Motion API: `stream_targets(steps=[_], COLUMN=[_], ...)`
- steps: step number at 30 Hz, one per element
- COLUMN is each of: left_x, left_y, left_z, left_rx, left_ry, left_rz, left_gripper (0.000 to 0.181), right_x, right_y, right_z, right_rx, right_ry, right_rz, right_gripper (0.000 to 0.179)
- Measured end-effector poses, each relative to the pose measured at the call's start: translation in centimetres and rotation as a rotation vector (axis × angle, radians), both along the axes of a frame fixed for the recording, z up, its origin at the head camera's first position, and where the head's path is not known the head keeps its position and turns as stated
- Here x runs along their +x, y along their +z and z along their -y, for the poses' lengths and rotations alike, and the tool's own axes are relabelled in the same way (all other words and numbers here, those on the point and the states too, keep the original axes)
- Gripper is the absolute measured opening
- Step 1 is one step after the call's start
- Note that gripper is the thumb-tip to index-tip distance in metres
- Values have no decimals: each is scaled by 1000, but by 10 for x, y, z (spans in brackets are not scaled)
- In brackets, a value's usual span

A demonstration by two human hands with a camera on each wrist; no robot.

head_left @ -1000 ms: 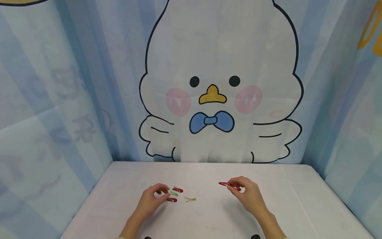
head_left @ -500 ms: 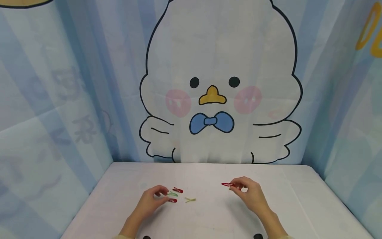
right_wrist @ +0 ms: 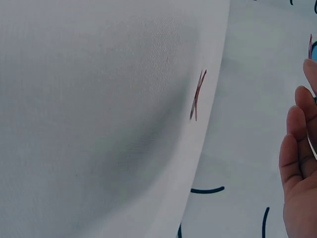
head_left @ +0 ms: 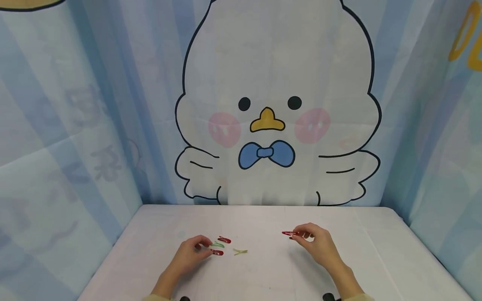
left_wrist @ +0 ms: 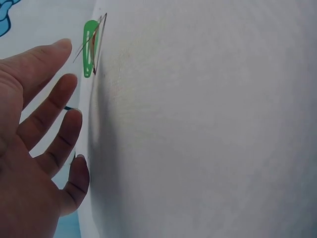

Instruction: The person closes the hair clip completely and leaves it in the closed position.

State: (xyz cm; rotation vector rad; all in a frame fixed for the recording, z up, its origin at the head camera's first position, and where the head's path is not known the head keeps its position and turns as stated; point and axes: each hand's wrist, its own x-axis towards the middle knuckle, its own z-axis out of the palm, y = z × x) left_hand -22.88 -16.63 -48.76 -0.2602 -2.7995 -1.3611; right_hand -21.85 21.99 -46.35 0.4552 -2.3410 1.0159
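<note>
My right hand [head_left: 318, 246] pinches a red snap hair clip [head_left: 289, 233] between thumb and fingertips, above the white table. In the right wrist view, that clip's tip [right_wrist: 310, 44] shows beside the fingers at the right edge. My left hand [head_left: 190, 253] is held low with loosely bent fingers, nothing seen between them. Just beyond its fingertips lie a green snap clip [head_left: 217, 245] and a red one [head_left: 217, 252]. A second red clip [head_left: 224, 239] lies behind, and a yellowish-green clip [head_left: 240, 251] to their right. In the left wrist view, the clips overlap near a green one [left_wrist: 88, 49].
White cloth covers the table [head_left: 256, 276]. A further reddish clip [right_wrist: 198, 96] rests on it in the right wrist view. Behind stands a blue-and-white curtain [head_left: 271, 62] printed with a bird in a bow tie; curtains also flank both sides.
My right hand has shifted slightly to the right with the red hair clip. My left hand has drawn a little away from the clips, which lie as before.
</note>
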Motion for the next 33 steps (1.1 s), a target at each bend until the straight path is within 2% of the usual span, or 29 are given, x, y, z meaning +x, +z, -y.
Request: stream_targets(steps=[3, 9, 15, 19, 26, 33], left_x=[-1, -4, -8, -10, -14, -16], left_y=[-1, -2, -3, -4, -5, -7], left_z=[1, 4, 7, 8, 8, 5], left_rx=[-4, -21, -50, -73, -108, -141], left_ry=[2, -15, -46, -68, -67, -76], left_rz=[17, 38, 61, 74, 93, 82], left_gripper=[20, 19, 21, 21, 18, 14], right_x=[-1, -3, -6, -8, -11, -12], right_y=[-1, 1, -2, -4, -6, -8], right_z=[-1, -5, -8, -11, -14, -19], right_rx=[0, 20, 30, 27, 38, 46], right_ry=[-5, -52, -78, -89, -96, -77], right_rz=[44, 220, 307, 346, 381, 395], right_gripper=[25, 18, 16, 15, 14, 13])
